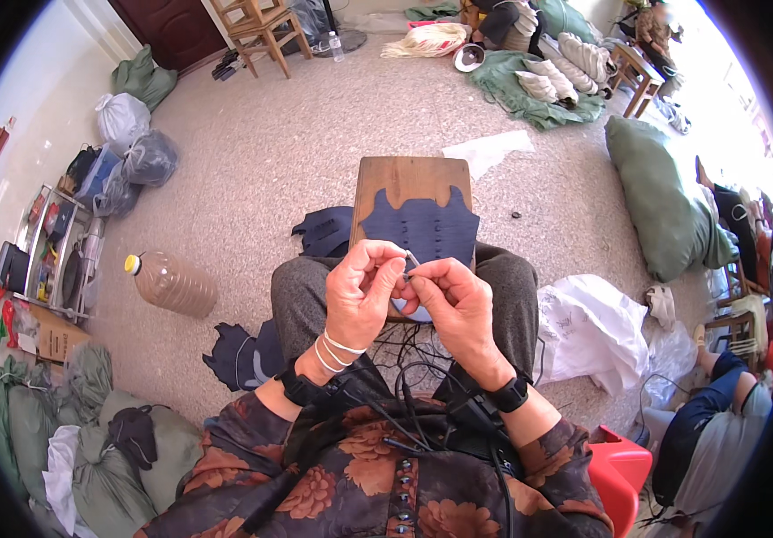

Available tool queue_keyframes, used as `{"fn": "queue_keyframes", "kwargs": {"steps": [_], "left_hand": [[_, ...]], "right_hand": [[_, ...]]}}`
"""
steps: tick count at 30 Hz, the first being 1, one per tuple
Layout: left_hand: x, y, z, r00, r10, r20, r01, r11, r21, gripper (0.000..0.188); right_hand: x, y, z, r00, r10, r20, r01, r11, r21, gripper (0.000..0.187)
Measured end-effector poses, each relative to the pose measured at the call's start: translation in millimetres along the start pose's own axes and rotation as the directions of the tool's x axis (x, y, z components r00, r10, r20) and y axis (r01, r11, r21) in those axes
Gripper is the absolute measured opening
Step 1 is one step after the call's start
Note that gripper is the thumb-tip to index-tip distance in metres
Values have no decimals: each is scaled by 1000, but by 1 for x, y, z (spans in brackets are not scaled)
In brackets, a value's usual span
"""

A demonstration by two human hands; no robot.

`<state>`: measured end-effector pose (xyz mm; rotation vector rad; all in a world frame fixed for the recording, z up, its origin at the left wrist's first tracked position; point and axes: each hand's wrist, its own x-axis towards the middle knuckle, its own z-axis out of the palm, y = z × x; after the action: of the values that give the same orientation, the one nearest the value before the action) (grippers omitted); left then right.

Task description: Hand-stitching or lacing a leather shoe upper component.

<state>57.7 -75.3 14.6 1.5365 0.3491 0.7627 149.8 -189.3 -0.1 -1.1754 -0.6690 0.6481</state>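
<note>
My left hand point(359, 291) and my right hand point(455, 303) meet in front of me, thumbs and fingertips pinched close together. Between them shows a thin pale-and-dark sliver point(411, 258), too small to name. Just beyond my fingers, a dark navy cut piece point(431, 224) with pointed corners and rows of small slits or bumps lies flat on a wooden bench top point(404, 170). Below my fingertips part of a pale rounded thing shows at the bench's near end, mostly hidden by my hands.
More navy cut pieces lie left of the bench point(325, 231) and on the floor point(241, 357). A large yellow-capped jug point(173, 282) stands further left. White cloth point(591, 334) and a stuffed green sack point(664, 197) are on the right. Dark cables point(411, 354) hang over my lap. Other people sit at the right.
</note>
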Motion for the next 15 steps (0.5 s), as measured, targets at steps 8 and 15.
{"fn": "queue_keyframes", "kwargs": {"steps": [8, 15], "left_hand": [[0, -11, -3, 996, 85, 20, -86, 995, 54, 9], [0, -5, 1, 994, 111, 22, -113, 987, 115, 6]], "right_hand": [[-1, 1, -2, 998, -61, -12, 58, 987, -148, 5], [-1, 2, 1, 997, -74, -8, 72, 987, -142, 4]]}}
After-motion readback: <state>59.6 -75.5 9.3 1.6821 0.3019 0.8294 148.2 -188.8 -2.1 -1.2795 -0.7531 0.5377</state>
